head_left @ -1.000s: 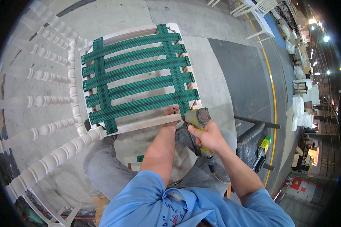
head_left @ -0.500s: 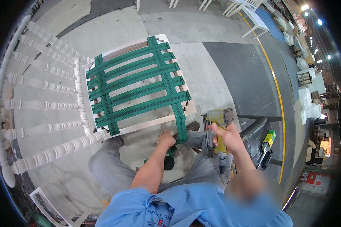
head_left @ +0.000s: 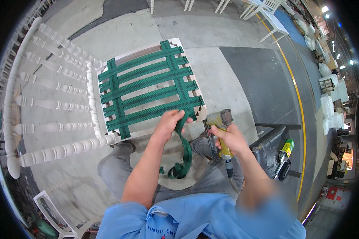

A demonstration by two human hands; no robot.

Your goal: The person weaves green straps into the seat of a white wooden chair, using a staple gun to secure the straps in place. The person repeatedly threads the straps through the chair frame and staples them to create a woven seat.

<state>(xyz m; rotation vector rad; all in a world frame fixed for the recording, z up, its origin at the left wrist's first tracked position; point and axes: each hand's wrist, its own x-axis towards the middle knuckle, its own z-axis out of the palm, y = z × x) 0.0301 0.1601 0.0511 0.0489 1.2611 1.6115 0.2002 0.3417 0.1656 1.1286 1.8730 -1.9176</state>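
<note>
A white wooden chair [head_left: 52, 95] with turned spindles lies tipped in front of me. Its seat frame [head_left: 147, 93] is woven with green webbing straps. My left hand [head_left: 169, 122] grips a loose green webbing strap [head_left: 184, 147] at the seat's near edge; the strap hangs down to a coil above my lap. My right hand [head_left: 230, 137] holds a yellow pneumatic staple gun [head_left: 219, 127] upright, just right of the seat's near corner, apart from the frame.
A black wrapped box [head_left: 269, 139] with a green and black tool [head_left: 285, 157] stands at my right. More white chairs [head_left: 267, 10] stand far back. A yellow floor line [head_left: 301, 111] curves along the right. A white frame [head_left: 52, 207] lies at lower left.
My head has tilted, so the chair looks higher and nearer. My left hand rose from the coil to the seat edge, pulling the strap up. The staple gun stays in my right hand.
</note>
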